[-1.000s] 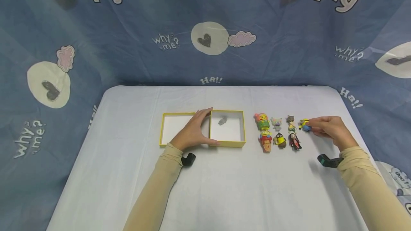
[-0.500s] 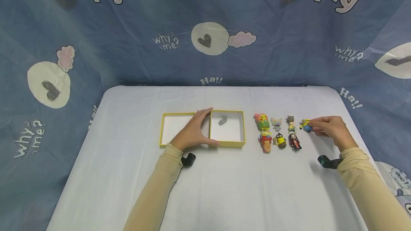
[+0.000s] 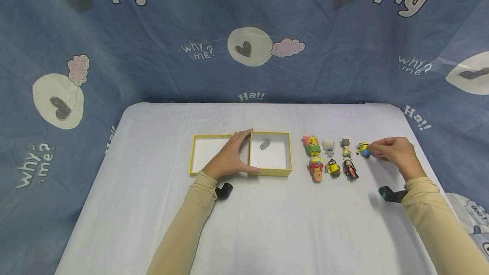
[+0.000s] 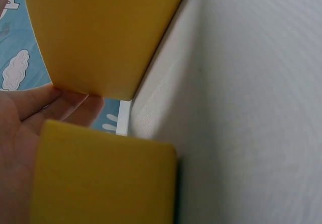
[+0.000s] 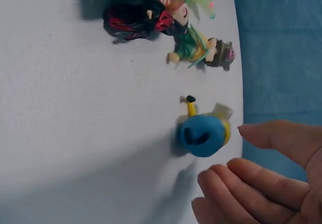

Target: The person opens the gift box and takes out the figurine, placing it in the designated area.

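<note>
My left hand (image 3: 231, 154) spans the left side of a white-lined yellow box (image 3: 271, 172), thumb at the front and fingers at the back corner. In the left wrist view its fingertips touch the far edge of the box's yellow wall (image 4: 105, 38). A yellow-and-blue Minion figure (image 3: 364, 150) stands at the right end of the toy group. Close to its right side is my right hand (image 3: 395, 154). The right wrist view shows a gap between those fingers and the blue base of the Minion figure (image 5: 202, 136).
A second shallow yellow-edged tray or lid (image 3: 208, 152) lies left of the box. A small grey patch (image 3: 265, 144) shows inside the box. Several figures lie in two rows, among them a black-haired doll (image 3: 350, 169), a yellow figure (image 3: 333, 167) and a pink-and-green one (image 3: 312, 145).
The Minion figure has shifted slightly right. My right fingers, which overlapped it earlier, have let go and drawn a little to the right. My left hand and the box have stayed put.
</note>
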Demonstrator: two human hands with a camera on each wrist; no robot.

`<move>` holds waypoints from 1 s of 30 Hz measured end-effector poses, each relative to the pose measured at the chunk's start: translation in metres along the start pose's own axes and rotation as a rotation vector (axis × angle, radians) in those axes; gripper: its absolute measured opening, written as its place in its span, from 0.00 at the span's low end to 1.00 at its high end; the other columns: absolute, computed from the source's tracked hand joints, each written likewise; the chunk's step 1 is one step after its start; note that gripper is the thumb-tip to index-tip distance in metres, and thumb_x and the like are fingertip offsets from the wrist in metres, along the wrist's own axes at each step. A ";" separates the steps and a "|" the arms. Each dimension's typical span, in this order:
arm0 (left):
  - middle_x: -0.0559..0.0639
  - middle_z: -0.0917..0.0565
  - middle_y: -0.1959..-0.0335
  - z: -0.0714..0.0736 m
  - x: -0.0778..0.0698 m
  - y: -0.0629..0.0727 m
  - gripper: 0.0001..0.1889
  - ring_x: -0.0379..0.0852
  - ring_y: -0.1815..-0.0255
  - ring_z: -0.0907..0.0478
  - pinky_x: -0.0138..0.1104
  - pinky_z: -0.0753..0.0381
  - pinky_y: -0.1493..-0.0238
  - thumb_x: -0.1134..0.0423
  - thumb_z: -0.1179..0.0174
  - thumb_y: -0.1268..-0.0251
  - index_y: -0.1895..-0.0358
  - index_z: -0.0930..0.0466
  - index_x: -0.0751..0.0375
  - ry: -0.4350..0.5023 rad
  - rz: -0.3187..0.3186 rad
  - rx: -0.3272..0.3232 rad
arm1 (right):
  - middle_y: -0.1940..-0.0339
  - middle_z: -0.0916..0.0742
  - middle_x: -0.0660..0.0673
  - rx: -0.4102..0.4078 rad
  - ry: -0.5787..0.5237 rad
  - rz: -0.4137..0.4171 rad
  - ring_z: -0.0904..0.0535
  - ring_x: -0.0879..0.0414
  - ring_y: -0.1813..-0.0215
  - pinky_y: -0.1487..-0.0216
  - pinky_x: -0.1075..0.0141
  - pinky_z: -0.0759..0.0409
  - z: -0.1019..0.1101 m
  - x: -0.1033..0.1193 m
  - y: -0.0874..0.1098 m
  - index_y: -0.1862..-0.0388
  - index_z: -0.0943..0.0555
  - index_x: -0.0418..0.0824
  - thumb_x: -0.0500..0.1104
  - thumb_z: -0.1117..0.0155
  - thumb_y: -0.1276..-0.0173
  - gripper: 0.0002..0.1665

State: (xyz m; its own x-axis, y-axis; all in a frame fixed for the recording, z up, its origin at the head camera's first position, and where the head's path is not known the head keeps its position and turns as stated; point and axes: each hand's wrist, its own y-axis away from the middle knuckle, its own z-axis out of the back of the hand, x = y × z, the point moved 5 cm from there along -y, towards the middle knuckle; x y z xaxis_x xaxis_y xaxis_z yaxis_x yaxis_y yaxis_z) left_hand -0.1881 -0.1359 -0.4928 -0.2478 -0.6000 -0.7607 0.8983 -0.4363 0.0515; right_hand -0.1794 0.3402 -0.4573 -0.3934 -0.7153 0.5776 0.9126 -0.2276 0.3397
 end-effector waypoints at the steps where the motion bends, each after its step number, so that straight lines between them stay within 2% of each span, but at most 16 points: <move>1: 0.46 0.40 0.17 0.000 0.000 0.000 0.69 0.62 0.13 0.55 0.62 0.44 0.18 0.34 0.17 0.66 0.16 0.48 0.43 -0.001 -0.003 0.000 | 0.52 0.10 0.33 -0.023 0.042 0.006 0.13 0.57 0.61 0.64 0.65 0.13 0.001 0.002 0.002 0.42 0.18 0.26 0.55 0.34 0.27 0.33; 5: 0.47 0.40 0.17 0.000 0.001 0.000 0.69 0.63 0.13 0.55 0.62 0.44 0.18 0.34 0.17 0.66 0.16 0.48 0.43 -0.002 -0.004 -0.002 | 0.47 0.12 0.27 -0.102 0.170 0.062 0.15 0.35 0.51 0.63 0.53 0.18 0.003 0.017 0.009 0.45 0.16 0.28 0.54 0.33 0.28 0.30; 7: 0.47 0.41 0.17 0.000 0.001 -0.001 0.69 0.62 0.13 0.55 0.62 0.44 0.18 0.34 0.17 0.66 0.16 0.48 0.43 -0.001 -0.005 -0.003 | 0.48 0.12 0.26 -0.125 0.195 0.108 0.16 0.31 0.49 0.62 0.47 0.19 0.002 0.027 0.013 0.46 0.15 0.28 0.53 0.33 0.28 0.28; 12: 0.47 0.40 0.17 -0.001 0.002 -0.001 0.69 0.62 0.13 0.55 0.61 0.44 0.17 0.33 0.17 0.67 0.16 0.48 0.43 -0.007 -0.006 -0.002 | 0.53 0.10 0.29 -0.145 0.201 0.209 0.13 0.33 0.53 0.63 0.45 0.16 -0.004 0.052 0.021 0.49 0.14 0.29 0.51 0.31 0.29 0.25; 18: 0.47 0.40 0.17 -0.001 0.001 -0.001 0.69 0.63 0.13 0.55 0.61 0.45 0.17 0.33 0.17 0.66 0.16 0.48 0.43 0.000 -0.006 -0.005 | 0.55 0.09 0.29 -0.113 0.187 0.299 0.11 0.38 0.59 0.69 0.55 0.14 -0.017 0.083 0.033 0.49 0.14 0.30 0.49 0.30 0.29 0.23; 24: 0.47 0.38 0.18 0.000 0.000 -0.001 0.68 0.64 0.14 0.54 0.61 0.44 0.18 0.34 0.17 0.65 0.16 0.47 0.45 -0.007 -0.020 -0.007 | 0.56 0.09 0.30 -0.099 0.188 0.389 0.11 0.36 0.54 0.58 0.46 0.11 -0.032 0.112 0.047 0.48 0.14 0.30 0.45 0.30 0.30 0.21; 30: 0.47 0.38 0.18 0.000 0.000 0.000 0.69 0.63 0.13 0.54 0.60 0.44 0.17 0.35 0.16 0.65 0.16 0.47 0.45 -0.002 -0.018 -0.005 | 0.55 0.09 0.31 -0.077 0.183 0.458 0.11 0.37 0.52 0.55 0.44 0.11 -0.047 0.134 0.055 0.48 0.13 0.31 0.44 0.29 0.31 0.19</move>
State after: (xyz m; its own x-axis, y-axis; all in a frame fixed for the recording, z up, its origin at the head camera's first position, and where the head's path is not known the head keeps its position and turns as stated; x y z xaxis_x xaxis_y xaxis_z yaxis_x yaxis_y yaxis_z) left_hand -0.1885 -0.1356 -0.4927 -0.2649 -0.5935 -0.7600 0.8955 -0.4438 0.0345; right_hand -0.1769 0.2008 -0.3958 0.0692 -0.8557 0.5128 0.9954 0.0933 0.0215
